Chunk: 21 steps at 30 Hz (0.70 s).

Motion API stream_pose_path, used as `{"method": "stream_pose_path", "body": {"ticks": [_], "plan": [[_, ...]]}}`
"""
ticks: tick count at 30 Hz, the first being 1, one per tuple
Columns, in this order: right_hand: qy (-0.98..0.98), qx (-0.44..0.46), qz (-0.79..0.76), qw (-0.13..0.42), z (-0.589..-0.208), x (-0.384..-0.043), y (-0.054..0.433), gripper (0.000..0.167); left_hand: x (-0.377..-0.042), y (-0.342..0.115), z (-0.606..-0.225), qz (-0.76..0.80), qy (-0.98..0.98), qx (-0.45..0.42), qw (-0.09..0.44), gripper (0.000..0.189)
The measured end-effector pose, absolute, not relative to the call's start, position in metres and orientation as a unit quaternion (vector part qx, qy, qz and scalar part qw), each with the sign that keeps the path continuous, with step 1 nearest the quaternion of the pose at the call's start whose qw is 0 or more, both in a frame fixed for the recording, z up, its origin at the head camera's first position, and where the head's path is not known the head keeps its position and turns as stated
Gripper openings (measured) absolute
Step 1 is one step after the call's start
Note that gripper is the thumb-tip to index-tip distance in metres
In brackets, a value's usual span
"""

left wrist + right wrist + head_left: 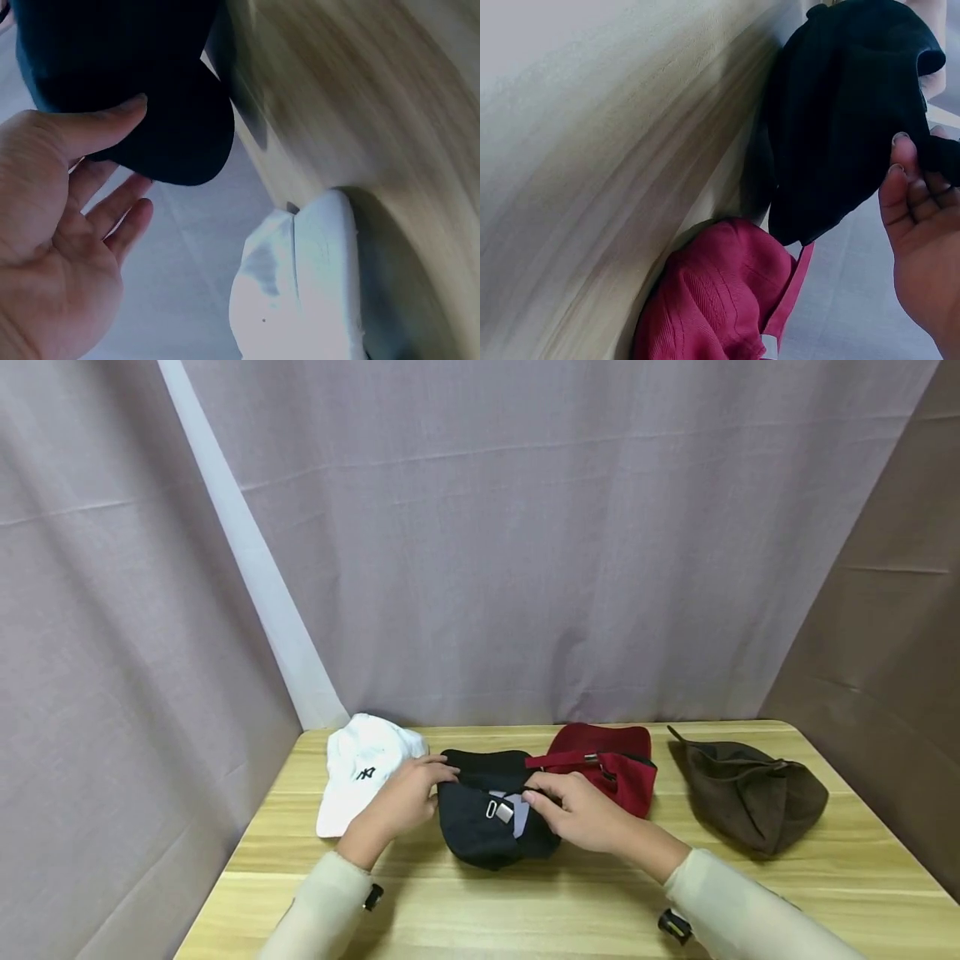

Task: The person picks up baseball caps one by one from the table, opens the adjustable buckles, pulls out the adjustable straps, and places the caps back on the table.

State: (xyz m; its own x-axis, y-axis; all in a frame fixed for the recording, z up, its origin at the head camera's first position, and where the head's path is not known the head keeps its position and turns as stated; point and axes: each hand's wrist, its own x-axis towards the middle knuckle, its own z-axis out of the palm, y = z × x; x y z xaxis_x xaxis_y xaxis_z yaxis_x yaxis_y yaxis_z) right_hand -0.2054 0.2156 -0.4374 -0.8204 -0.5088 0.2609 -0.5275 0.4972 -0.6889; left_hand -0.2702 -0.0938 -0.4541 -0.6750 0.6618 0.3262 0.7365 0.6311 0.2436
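Note:
A black cap lies at the middle of the table, its back opening and metal buckle turned up and its brim toward the curtain. On its left side my left hand pinches the edge near the brim; the left wrist view shows the thumb on the dark cloth and the other fingers behind it. My right hand pinches the cap's black strap at the right of the opening, thumb against fingertips. Beyond that hand sits a red cap, whose strap reaches toward the black one.
A white cap with a dark emblem stands left of my left hand. To the far right rests a brown hat. Grey curtain hangs behind the wooden table.

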Motion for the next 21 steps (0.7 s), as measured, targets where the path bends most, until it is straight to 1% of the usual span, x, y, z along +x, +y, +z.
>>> {"method": "stream_pose_path", "body": {"ticks": [2,6,9,12,15,17,19,21], "plan": [[-0.863,0.298,0.408,0.014,-0.438,-0.206,0.215,0.012,-0.272,-0.091,-0.454,-0.170,-0.901,-0.383,0.112,0.025],[-0.861,0.294,0.415,0.024,-0.440,-0.206,0.215,0.013,-0.272,-0.092,-0.454,-0.195,-0.904,-0.364,0.107,0.028],[-0.865,0.285,0.413,0.031,-0.441,-0.206,0.217,0.012,-0.269,-0.094,-0.455,-0.226,-0.903,-0.346,0.116,0.024],[-0.868,0.271,0.414,0.043,-0.440,-0.205,0.222,0.013,-0.267,-0.096,-0.454,-0.249,-0.898,-0.336,0.136,0.019],[-0.863,0.275,0.417,0.075,-0.439,-0.203,0.228,0.027,-0.267,-0.098,-0.451,-0.279,-0.892,-0.325,0.146,0.018],[-0.854,0.284,0.425,0.096,-0.437,-0.204,0.233,0.030,-0.267,-0.101,-0.450,-0.315,-0.885,-0.311,0.142,0.020],[-0.833,0.297,0.456,0.104,-0.436,-0.206,0.238,0.033,-0.268,-0.106,-0.449,-0.361,-0.875,-0.294,0.131,0.024],[-0.804,0.305,0.502,0.097,-0.435,-0.209,0.243,0.039,-0.269,-0.110,-0.451,-0.407,-0.862,-0.276,0.121,0.024]]}}
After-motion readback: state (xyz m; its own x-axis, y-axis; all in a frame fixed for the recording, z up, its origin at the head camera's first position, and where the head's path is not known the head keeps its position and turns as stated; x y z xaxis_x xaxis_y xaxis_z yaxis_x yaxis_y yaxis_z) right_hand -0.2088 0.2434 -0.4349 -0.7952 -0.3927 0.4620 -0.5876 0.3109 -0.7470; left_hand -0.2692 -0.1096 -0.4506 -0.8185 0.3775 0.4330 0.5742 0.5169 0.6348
